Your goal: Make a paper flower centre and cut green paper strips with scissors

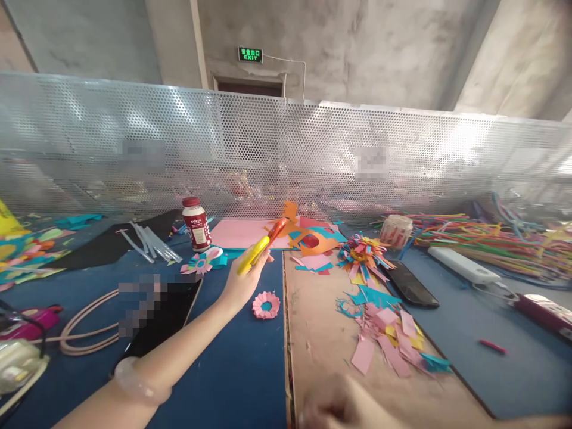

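My left hand (245, 280) reaches forward over the blue mat and is closed round a yellow and orange pair of scissors (263, 245), whose tip points up and right toward a pink sheet (241, 233). A pale bracelet sits on that wrist. Just below the hand lies a small pink paper flower (266, 305). My right hand (344, 408) shows only as a blur at the bottom edge, over the brown board (322, 339); its fingers cannot be made out.
A red-capped bottle (196, 223) stands behind the left hand. Paper scraps (388, 333), a black phone (409, 285), a white power strip (465, 265) and coloured strips (487, 238) lie to the right. A black tablet (165, 316) and a looped cord (84, 330) lie left. A perforated metal screen (286, 155) closes the back.
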The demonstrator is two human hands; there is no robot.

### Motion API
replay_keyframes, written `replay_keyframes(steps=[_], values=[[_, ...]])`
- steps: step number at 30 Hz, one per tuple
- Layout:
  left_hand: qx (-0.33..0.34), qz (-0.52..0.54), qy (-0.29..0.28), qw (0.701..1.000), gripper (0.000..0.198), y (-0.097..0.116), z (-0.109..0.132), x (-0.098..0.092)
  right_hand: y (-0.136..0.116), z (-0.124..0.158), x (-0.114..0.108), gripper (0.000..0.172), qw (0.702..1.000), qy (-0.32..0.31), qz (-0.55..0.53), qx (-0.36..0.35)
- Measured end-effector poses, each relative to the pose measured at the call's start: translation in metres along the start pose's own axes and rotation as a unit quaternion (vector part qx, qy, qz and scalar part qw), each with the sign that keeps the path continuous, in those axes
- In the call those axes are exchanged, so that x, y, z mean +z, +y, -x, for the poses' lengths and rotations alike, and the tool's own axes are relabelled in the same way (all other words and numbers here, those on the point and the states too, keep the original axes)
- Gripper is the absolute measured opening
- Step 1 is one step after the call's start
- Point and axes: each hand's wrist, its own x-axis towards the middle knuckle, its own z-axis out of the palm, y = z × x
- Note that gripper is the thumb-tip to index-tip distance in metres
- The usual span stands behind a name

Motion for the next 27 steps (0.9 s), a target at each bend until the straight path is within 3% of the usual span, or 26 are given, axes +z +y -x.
replay_keyframes(steps=[1,3,5,7,9,12,13,14,15,17,19,21,24,27], values=[[0.004,-0.002,-0.001,1.000,0.025,0.000,0.000,0.000,0.001,-0.005,-0.010,0.045,0.999,0.036,-0.024,0.026],[0.008,-0.002,-0.004,1.000,0.024,0.001,0.000,0.000,0.001,-0.015,-0.034,0.044,0.984,0.175,-0.023,0.018],[0.008,0.002,-0.009,1.000,0.024,0.000,0.001,0.000,-0.004,-0.021,-0.054,0.039,0.947,0.317,-0.011,0.049],[0.008,0.004,-0.012,1.000,0.024,0.000,0.001,0.000,-0.015,-0.023,-0.056,0.033,0.915,0.401,0.032,0.010],[0.010,0.001,-0.011,1.000,0.024,-0.001,0.001,0.000,-0.027,-0.023,-0.038,0.027,0.938,0.342,0.014,-0.043],[0.008,0.000,-0.006,1.000,0.024,-0.002,0.000,0.000,-0.036,-0.031,0.003,0.038,0.991,0.099,-0.090,-0.003],[0.007,0.003,-0.004,1.000,0.024,-0.002,0.000,0.000,-0.034,-0.037,0.011,0.041,0.992,0.073,-0.103,0.009],[0.005,0.008,-0.002,1.000,0.024,-0.002,0.000,0.000,-0.032,-0.045,0.014,0.040,0.989,0.092,-0.113,0.026],[0.003,0.011,0.000,1.000,0.025,-0.002,0.000,0.000,-0.028,-0.054,0.011,0.034,0.980,0.159,-0.117,0.031],[0.001,0.012,0.001,1.000,0.025,-0.001,0.000,0.000,-0.021,-0.072,-0.013,0.032,0.952,0.300,-0.030,0.057],[0.001,0.008,-0.004,1.000,0.025,-0.002,0.001,0.000,-0.018,-0.082,-0.054,0.035,0.938,0.339,0.021,0.064],[0.004,0.004,-0.010,1.000,0.025,-0.004,0.001,0.000,-0.021,-0.082,-0.100,0.043,0.938,0.332,0.084,0.064],[0.017,0.000,-0.016,1.000,0.025,-0.008,0.001,0.001,-0.028,-0.066,-0.161,0.030,0.937,0.262,0.220,0.067],[0.020,-0.003,-0.018,1.000,0.025,-0.011,0.000,0.002,-0.027,-0.048,-0.198,0.026,0.881,0.248,0.400,0.049]])
